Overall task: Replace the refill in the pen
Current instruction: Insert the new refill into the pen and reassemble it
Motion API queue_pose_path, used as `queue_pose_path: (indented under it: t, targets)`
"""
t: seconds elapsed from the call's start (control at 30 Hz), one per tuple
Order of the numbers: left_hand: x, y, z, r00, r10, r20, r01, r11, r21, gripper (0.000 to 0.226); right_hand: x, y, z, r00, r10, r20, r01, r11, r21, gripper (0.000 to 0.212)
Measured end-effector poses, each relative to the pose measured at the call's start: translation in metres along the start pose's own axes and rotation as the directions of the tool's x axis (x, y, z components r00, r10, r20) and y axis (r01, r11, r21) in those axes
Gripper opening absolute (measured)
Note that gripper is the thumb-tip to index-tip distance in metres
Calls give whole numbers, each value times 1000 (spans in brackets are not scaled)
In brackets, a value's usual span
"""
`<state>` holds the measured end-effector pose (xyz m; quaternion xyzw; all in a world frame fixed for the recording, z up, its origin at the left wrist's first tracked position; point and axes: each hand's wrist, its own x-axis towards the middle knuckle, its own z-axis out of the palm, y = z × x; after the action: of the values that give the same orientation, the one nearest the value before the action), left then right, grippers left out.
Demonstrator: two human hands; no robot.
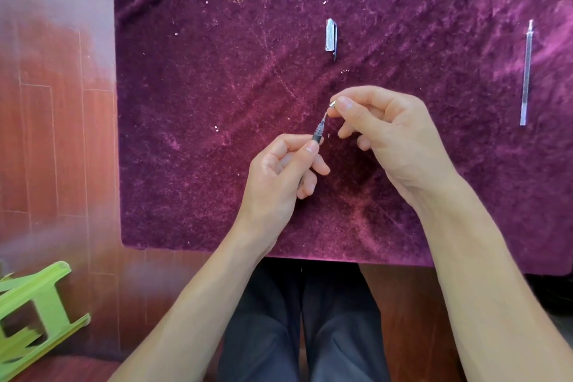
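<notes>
Left hand (280, 170): we grip the pen barrel (318, 133) between thumb and fingers, front end angled up-right.
Right hand (381, 130): we pinch the small metal tip piece (332, 103) just above the barrel's front end.
Cap (331, 37): lying on the purple cloth (192, 133), beyond our hands.
Refill (526, 71): lying on the cloth, far right, well apart.

The left hand (280, 169) hides most of the pen (318, 132); the right hand's fingertips (342, 106) cover its small tip piece. The green stool (34, 316) is cropped by the picture's left edge.
</notes>
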<state>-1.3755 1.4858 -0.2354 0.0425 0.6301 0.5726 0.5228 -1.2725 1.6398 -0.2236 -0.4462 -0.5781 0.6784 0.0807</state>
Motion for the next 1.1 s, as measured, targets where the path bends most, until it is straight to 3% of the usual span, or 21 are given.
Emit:
queue_pose_path:
  t: [0.57,0.93,1.1]
  targets:
    - [-6,-2,-6,1000,26,7,-26,999,25,23,-1,-4,-1,976,-63,209,111,967,-229,13]
    - [-10,-3,-5,999,35,41,-34,999,-28,16,-5,2,-4,955,-70,288,121,979,-163,15]
    - [-12,-4,-2,998,-4,64,9,997,-75,28,-7,7,-5,959,-64,278,92,992,-88,16]
